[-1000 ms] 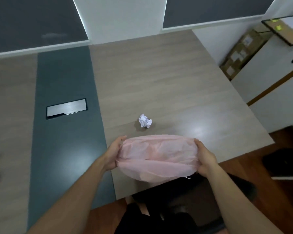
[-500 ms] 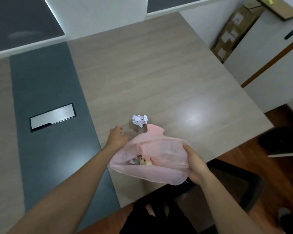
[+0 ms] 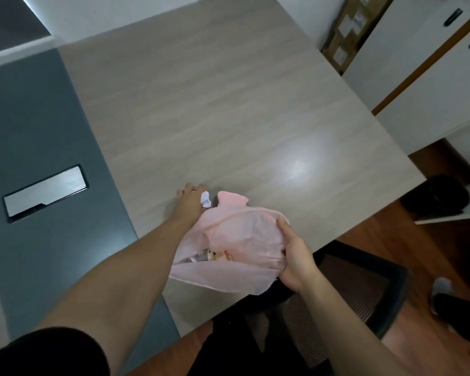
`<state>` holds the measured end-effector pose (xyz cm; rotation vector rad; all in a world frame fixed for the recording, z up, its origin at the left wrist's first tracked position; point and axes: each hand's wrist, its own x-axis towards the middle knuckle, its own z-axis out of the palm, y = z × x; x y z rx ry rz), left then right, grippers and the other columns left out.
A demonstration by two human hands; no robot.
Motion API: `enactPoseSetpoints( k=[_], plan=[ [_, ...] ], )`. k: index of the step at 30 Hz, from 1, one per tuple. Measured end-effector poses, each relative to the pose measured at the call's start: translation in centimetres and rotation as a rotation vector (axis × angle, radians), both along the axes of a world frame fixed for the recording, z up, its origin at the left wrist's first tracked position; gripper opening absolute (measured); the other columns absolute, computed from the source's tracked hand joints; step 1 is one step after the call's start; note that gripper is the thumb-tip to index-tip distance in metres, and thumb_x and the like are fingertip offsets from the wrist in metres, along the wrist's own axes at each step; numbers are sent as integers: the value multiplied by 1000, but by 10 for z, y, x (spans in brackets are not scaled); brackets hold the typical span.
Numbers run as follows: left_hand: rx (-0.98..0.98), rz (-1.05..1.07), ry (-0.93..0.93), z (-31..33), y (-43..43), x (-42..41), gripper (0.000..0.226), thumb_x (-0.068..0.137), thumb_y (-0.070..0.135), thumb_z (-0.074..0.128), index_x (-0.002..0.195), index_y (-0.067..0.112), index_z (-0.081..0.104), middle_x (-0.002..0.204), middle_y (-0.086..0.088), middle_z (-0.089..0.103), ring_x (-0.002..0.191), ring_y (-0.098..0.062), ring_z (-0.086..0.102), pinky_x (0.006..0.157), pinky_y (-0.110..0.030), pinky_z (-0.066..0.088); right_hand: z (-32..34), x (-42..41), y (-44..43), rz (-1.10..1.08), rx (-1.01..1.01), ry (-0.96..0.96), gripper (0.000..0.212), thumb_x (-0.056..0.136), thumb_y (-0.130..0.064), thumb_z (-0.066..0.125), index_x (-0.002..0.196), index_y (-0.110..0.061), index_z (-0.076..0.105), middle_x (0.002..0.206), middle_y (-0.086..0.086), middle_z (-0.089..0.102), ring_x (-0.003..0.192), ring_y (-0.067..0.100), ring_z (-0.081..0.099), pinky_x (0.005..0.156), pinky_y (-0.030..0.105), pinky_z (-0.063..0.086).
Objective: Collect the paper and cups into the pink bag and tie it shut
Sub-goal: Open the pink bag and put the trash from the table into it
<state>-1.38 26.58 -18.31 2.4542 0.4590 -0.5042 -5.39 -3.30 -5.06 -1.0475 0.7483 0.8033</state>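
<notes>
The thin pink bag [image 3: 236,240] lies with its mouth open at the table's near edge, and some rubbish shows inside it. My right hand [image 3: 293,256] grips the bag's right rim. Just beyond the bag, my left hand [image 3: 189,200] closes around a small crumpled white paper ball [image 3: 205,199] on the tabletop. I see no cups outside the bag.
The wooden table [image 3: 228,104] has a dark grey centre strip [image 3: 38,131] with a metal cable hatch [image 3: 45,194]. A black mesh chair [image 3: 350,299] is under the near edge. White cabinets [image 3: 432,63] and cardboard boxes [image 3: 347,31] stand at the right.
My left hand let go of the bag's left rim, reached forward and closed on the paper ball. The right hand keeps hold of the bag, whose mouth has fallen open.
</notes>
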Motion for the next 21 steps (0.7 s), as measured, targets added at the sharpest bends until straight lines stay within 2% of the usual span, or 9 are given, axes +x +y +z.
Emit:
enactPoseSetpoints(
  k=[2, 4, 7, 9, 11, 12, 16, 18, 21],
  plan=[
    [-58, 84, -94, 6, 2, -6, 29, 88, 34, 71, 114, 21, 67, 119, -9, 64, 113, -38, 57, 87, -38, 37, 3, 1, 2, 8, 38, 0, 62, 108, -59, 62, 145, -10, 72, 144, 21, 72, 135, 42, 69, 122, 62, 47],
    [-237, 317, -191, 28, 5, -8, 24, 86, 39, 78, 100, 29, 61, 108, -3, 72, 101, -26, 67, 82, -35, 46, 5, 1, 6, 20, 66, -6, 67, 107, -64, 60, 147, -11, 71, 147, 22, 70, 137, 43, 68, 123, 62, 46],
    [-676, 602, -258, 90, 4, -24, 29, 99, 31, 78, 121, 27, 60, 121, -2, 73, 102, -15, 71, 85, -37, 57, 10, 3, 16, 41, 87, -11, 71, 112, -66, 46, 148, -9, 69, 148, 22, 70, 138, 40, 67, 124, 58, 46],
    [-983, 637, -218, 125, 5, -44, 37, 105, 32, 72, 137, 19, 59, 125, -3, 72, 106, -18, 70, 88, -37, 55, 20, 4, 25, 62, 111, -24, 72, 114, -65, 40, 148, -9, 69, 147, 21, 71, 137, 38, 68, 123, 56, 47],
    [-1263, 656, -128, 146, 7, -70, 40, 106, 33, 68, 140, 13, 63, 123, -9, 70, 107, -21, 66, 93, -37, 51, 30, 4, 36, 69, 118, -28, 70, 113, -65, 42, 148, -9, 69, 144, 22, 72, 135, 40, 70, 120, 58, 49],
    [-1341, 655, -75, 149, 7, -82, 41, 104, 33, 67, 139, 12, 65, 122, -12, 69, 106, -23, 65, 95, -37, 49, 34, 3, 42, 70, 125, -23, 71, 112, -65, 46, 148, -8, 68, 144, 24, 72, 134, 43, 69, 120, 61, 49],
    [-1351, 552, 77, 137, -11, -122, 31, 103, 28, 64, 126, 11, 73, 115, -16, 71, 98, -24, 65, 89, -39, 49, 50, -2, 65, 97, 174, -14, 75, 109, -66, 52, 147, -3, 68, 142, 28, 71, 133, 46, 69, 117, 63, 51],
    [-1240, 464, 107, 128, -21, -130, 32, 103, 31, 69, 127, 10, 70, 114, -12, 74, 100, -22, 66, 88, -36, 52, 56, -6, 73, 139, 189, -15, 78, 107, -68, 54, 145, -2, 69, 142, 29, 71, 134, 47, 68, 120, 63, 48],
    [-995, 396, 44, 128, -41, -128, 38, 101, 35, 77, 130, 12, 68, 117, -11, 79, 100, -18, 71, 86, -38, 59, 67, -12, 84, 180, 216, -32, 80, 106, -68, 55, 147, -1, 68, 145, 31, 68, 136, 47, 66, 123, 64, 46]
  ],
)
